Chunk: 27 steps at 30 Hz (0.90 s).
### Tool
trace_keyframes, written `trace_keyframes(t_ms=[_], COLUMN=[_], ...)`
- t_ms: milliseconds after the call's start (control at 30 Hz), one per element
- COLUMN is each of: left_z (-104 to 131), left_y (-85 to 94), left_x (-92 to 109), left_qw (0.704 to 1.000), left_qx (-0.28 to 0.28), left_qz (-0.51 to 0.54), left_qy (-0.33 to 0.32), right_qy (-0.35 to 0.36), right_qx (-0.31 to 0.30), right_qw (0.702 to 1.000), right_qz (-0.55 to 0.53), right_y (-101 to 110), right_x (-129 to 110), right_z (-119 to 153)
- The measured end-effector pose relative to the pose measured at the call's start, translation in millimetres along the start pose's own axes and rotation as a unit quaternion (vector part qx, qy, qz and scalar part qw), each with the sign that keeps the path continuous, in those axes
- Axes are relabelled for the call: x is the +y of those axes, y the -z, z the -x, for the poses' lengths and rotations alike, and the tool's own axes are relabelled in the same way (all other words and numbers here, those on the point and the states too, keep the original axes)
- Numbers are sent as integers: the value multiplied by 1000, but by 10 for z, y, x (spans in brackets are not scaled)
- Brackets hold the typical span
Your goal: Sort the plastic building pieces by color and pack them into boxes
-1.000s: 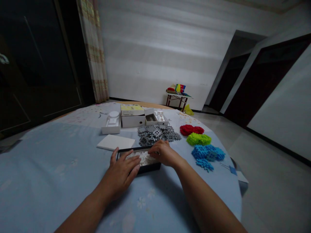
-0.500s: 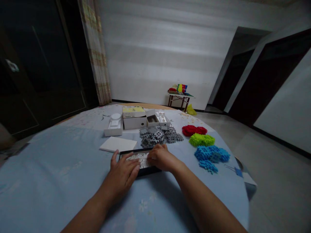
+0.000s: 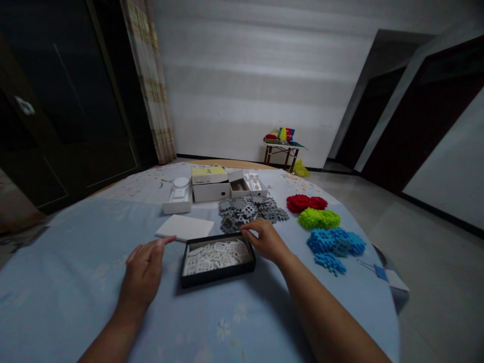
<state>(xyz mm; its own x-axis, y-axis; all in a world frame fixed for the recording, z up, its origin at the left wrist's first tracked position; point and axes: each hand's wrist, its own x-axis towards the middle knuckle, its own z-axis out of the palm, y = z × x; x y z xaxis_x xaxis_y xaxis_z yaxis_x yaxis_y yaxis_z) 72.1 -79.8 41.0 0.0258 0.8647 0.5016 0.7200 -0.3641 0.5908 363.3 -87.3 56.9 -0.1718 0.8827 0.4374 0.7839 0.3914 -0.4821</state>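
Observation:
A black-rimmed box (image 3: 219,275) full of flat white pieces (image 3: 217,255) lies on the blue tablecloth in front of me. My left hand (image 3: 145,267) is in the air left of the box, index finger stretched toward a flat white lid (image 3: 186,227), holding nothing. At the box's far right corner is my right hand (image 3: 262,239), thumb and index finger brought together; whatever may be between them is too small to make out. Just behind it lies a heap of grey pieces (image 3: 245,210).
White boxes (image 3: 210,191), one with a yellow top, stand at the back. On the right lie piles of red (image 3: 305,202), green (image 3: 319,218) and blue pieces (image 3: 333,242). A small table (image 3: 285,146) stands by the wall.
Both hands have left the inside of the box; the left moved left and the right moved to the far right corner. The white pieces now show fully.

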Motion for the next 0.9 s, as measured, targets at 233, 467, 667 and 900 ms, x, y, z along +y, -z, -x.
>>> trace_keyframes(t_ms=[233, 467, 667, 900], left_z=[89, 156, 74, -607], left_y=[-106, -196, 73, 352], left_x=[134, 256, 301, 316], left_qw=[985, 968, 986, 955], left_qx=[-102, -181, -90, -167], left_qz=[-64, -101, -104, -239], left_qy=[-119, -145, -95, -49], right_qy=[9, 40, 35, -121], right_qx=[-38, -87, 26, 91], right_qw=[999, 994, 999, 982], right_qz=[-9, 56, 5, -114], right_y=[-36, -81, 43, -65], right_x=[21, -182, -28, 537], right_z=[64, 102, 180, 387])
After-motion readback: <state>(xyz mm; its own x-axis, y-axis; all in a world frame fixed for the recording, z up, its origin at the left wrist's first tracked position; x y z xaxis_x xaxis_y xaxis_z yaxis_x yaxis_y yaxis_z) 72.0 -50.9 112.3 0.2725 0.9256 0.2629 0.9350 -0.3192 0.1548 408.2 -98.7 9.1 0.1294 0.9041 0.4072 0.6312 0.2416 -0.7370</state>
